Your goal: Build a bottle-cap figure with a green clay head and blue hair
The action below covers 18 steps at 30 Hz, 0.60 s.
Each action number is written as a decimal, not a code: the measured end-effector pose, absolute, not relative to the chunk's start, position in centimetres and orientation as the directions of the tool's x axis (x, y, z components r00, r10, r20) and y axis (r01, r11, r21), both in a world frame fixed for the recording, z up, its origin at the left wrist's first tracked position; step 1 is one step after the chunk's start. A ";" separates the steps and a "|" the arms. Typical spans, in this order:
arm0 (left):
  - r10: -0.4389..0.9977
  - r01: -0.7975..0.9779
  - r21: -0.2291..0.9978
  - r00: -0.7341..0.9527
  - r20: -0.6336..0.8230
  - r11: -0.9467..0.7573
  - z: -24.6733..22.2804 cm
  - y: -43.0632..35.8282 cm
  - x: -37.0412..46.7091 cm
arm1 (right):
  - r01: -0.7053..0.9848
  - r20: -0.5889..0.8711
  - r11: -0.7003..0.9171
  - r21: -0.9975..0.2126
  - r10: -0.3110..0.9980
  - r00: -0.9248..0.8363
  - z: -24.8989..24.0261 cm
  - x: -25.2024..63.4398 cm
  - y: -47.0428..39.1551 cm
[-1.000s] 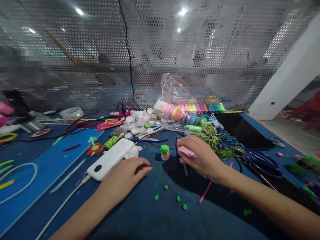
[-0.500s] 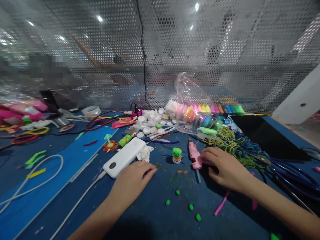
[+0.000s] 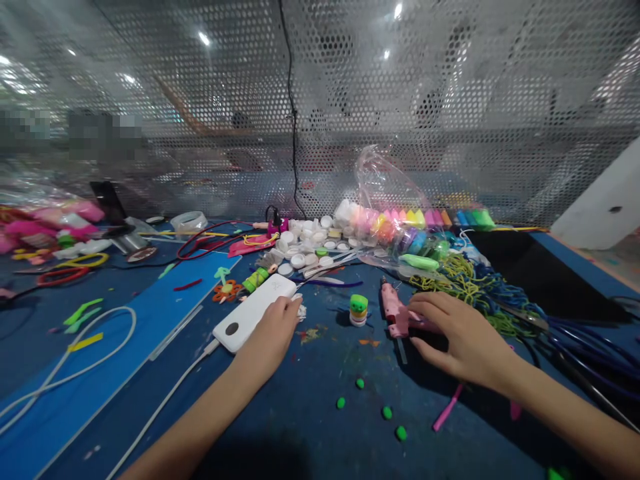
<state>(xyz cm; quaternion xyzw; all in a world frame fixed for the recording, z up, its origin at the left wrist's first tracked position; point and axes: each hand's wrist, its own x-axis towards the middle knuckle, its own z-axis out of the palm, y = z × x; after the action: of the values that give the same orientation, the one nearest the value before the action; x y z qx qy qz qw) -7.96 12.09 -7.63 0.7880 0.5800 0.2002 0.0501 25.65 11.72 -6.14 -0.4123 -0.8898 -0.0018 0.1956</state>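
A: Where's your glue gun (image 3: 393, 308)?
B: One o'clock, on the table (image 3: 310, 427), tip towards eleven. Your right hand (image 3: 465, 337): thumb and fingers apart, fingertips at the handle. Best hold there, clear of the tip.
A: Your left hand (image 3: 273, 330)?
B: Eleven o'clock, at the power bank (image 3: 250, 312); can't tell if gripping. Green-topped pot (image 3: 359, 311) upright, gun's nine o'clock; avoid nudging it.
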 end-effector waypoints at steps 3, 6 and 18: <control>0.960 0.826 0.498 0.180 0.213 -0.265 -6.6 11.7 -7.9 | 0.725 0.400 0.675 -0.133 0.706 -0.584 -6.2 25.7 11.7; 0.973 0.707 0.673 0.101 0.208 -0.217 -5.6 11.6 -7.7 | 0.721 0.400 0.677 -0.145 0.707 -0.583 -6.3 25.6 11.7; 0.948 -0.632 0.743 -0.041 -0.314 0.219 -3.8 11.7 -7.0 | 0.711 0.466 0.696 -0.102 0.664 -0.584 -6.7 25.1 11.5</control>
<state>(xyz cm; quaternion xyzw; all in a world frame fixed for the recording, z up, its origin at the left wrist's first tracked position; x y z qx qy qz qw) -6.97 11.65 -3.79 0.1934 0.4092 0.5941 0.6649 25.05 11.45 -6.68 -0.3868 -0.8887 -0.0476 0.2415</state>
